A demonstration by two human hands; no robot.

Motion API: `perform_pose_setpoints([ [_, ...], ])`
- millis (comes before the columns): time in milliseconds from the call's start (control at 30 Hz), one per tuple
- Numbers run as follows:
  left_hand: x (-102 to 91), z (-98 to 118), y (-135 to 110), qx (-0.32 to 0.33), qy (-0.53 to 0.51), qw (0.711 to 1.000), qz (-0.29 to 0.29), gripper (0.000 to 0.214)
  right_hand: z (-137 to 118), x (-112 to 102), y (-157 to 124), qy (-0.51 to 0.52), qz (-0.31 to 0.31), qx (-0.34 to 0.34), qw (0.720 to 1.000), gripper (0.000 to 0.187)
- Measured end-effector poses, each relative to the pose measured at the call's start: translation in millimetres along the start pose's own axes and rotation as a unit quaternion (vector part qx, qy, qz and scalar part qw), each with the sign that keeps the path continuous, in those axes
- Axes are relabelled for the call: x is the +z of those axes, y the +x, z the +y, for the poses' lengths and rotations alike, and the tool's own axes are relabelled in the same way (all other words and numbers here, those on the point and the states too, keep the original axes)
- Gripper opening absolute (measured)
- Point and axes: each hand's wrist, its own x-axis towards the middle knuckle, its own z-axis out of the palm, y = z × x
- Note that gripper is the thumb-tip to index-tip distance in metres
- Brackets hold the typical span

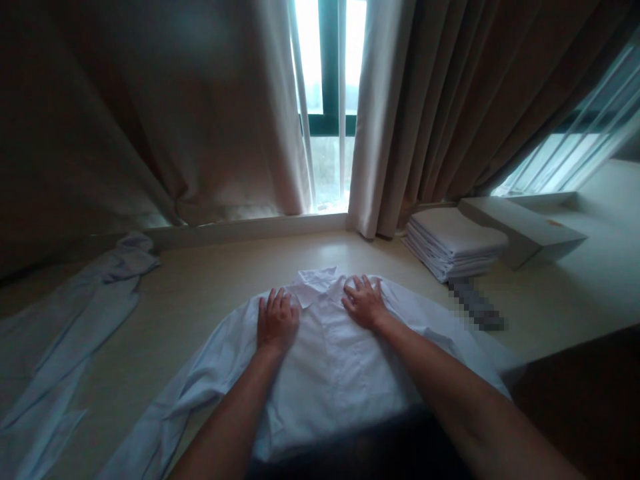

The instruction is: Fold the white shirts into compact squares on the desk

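A white shirt (327,353) lies spread on a pale surface (240,267) beneath our left hand (278,321) and right hand (365,303), both palm-down, fingers loosely parted, flanking its collar (316,280). Rightward, a folded stack (453,233) sits beside a box (527,223); leftward lies another garment (107,293).

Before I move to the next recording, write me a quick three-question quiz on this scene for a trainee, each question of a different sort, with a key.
1. True or false: the left hand rests on the white long-sleeved cloth shirt, which lies spread on the pale flat surface.

2. In this view, where is the neatly folded stack of white cloth relative to the shirt's middle?
A) to the left
B) to the right
C) underneath

3. Fill in: the right hand lies on the shirt, beside its pointed ____.

Key: 1. True. 2. B. 3. Collar.
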Motion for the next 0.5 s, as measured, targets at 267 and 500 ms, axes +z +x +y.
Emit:
perform_pose_setpoints([
  [267, -12.3, 2.3, 1.2, 0.053, -0.045, 0.997, -0.04, 0.034, -2.7, -3.7, -4.3, 0.004, 0.06, -0.08, 0.995, 0.035],
  [500, -11.9, -0.8, 1.8, 0.061, -0.068, 0.995, -0.045, 0.037, -2.2, -4.8, -3.6, -0.004, 0.06, -0.069, 0.996, 0.029],
])
